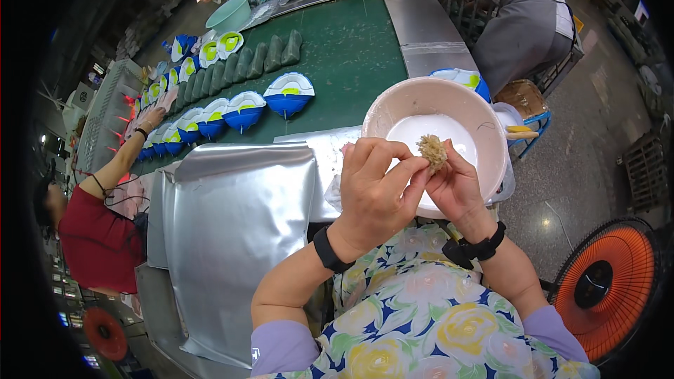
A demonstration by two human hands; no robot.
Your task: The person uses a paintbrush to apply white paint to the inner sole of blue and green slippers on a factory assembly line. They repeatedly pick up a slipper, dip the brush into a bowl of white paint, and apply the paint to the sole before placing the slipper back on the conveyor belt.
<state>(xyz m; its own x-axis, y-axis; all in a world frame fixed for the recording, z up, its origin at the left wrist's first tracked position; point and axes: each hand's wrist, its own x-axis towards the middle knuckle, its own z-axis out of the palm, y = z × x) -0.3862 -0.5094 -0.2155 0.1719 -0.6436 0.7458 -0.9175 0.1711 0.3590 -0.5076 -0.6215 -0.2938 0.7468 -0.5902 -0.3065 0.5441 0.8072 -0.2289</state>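
Observation:
Between my hands, above a pale pink basin [382,107], is a rough tan clump [432,152] that looks like a frayed piece of sponge. My right hand [456,186] grips it between thumb and fingers. The thumb and fingertips of my left hand [379,186] pinch together at its lower left edge. White liquid [456,126] lies in the basin under the clump. A yellow handle [519,132] sticks out by the basin's right rim.
A green conveyor belt [351,49] carries rows of blue-and-white shoe uppers [288,95] and dark green shoe lasts [274,52]. A metal sheet [239,203] covers the left side. An orange fan [597,284] stands at right. A co-worker in red [102,238] reaches toward the uppers.

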